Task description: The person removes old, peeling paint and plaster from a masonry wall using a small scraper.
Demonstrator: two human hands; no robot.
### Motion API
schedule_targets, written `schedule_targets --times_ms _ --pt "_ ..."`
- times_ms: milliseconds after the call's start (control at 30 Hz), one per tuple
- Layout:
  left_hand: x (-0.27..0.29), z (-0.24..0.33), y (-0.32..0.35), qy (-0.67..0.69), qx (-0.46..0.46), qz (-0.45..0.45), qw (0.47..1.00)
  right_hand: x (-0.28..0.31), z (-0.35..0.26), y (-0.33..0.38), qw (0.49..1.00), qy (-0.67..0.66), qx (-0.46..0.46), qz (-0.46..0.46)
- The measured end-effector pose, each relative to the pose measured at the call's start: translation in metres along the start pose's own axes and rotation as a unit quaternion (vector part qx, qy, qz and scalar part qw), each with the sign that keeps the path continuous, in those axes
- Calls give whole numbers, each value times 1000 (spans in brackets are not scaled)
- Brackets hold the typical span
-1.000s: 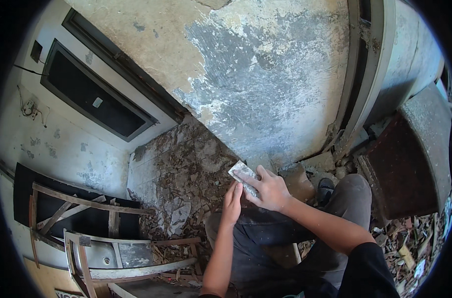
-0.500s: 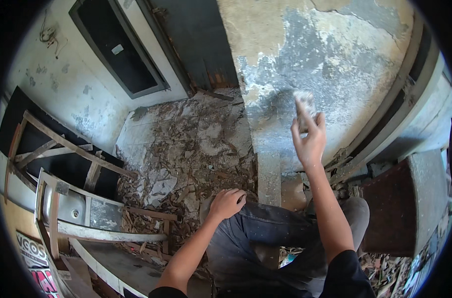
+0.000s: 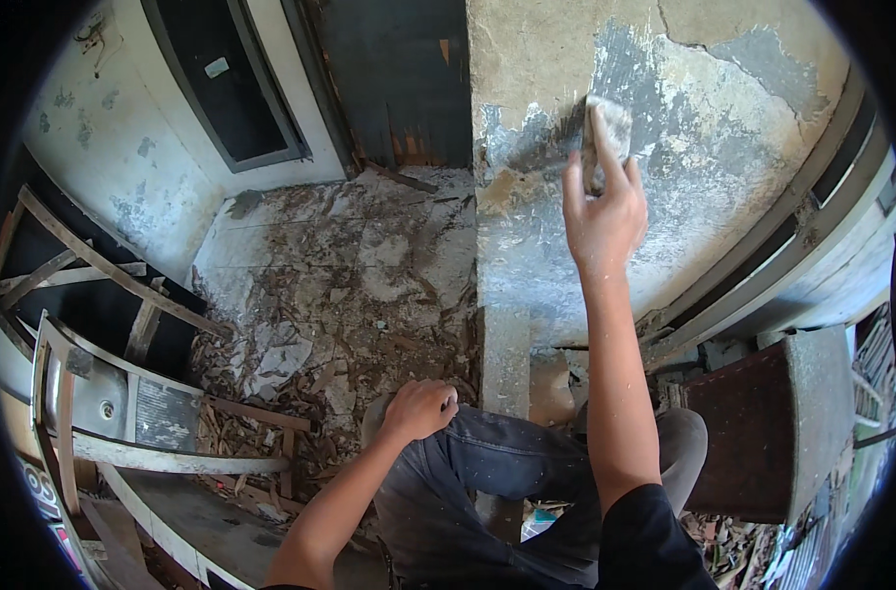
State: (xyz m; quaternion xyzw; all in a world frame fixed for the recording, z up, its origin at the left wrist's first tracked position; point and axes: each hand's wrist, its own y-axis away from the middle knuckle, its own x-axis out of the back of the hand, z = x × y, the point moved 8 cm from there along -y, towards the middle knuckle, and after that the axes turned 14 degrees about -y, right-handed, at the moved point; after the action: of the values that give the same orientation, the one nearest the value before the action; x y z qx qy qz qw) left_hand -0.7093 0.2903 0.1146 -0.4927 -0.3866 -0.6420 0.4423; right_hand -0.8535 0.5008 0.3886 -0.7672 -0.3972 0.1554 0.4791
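My right hand (image 3: 610,211) is raised with its arm stretched out. It grips a flat, whitish-grey, mottled piece (image 3: 613,128) against the wall (image 3: 704,167); whether it is a scraper, a pad or a folded sheet I cannot tell. The index finger lies straight along its face. Around it the wall's paint is worn to patches of grey, white and beige. My left hand (image 3: 420,408) rests on my left knee with its fingers draped over it, holding nothing that I can see.
Debris and broken wood litter the floor (image 3: 359,275). To the left lie a wooden frame (image 3: 104,261) and a metal sink (image 3: 104,408). A dark brown box-like cabinet (image 3: 743,423) stands at the right, below a curved window frame (image 3: 763,270). A dark door (image 3: 394,88) is at the back.
My right hand has moved up the wall with the whitish piece. My left hand stays on the knee. The whole view has shifted slightly.
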Motion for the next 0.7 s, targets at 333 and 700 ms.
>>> schedule_targets --times_ms 333,700 --pt "-9 1 -2 8 -14 19 1000 2 -12 -17 999 31 -8 -38" --pt "-13 -7 -2 4 -6 4 1000 -2 -5 2 996 34 -37 -79"
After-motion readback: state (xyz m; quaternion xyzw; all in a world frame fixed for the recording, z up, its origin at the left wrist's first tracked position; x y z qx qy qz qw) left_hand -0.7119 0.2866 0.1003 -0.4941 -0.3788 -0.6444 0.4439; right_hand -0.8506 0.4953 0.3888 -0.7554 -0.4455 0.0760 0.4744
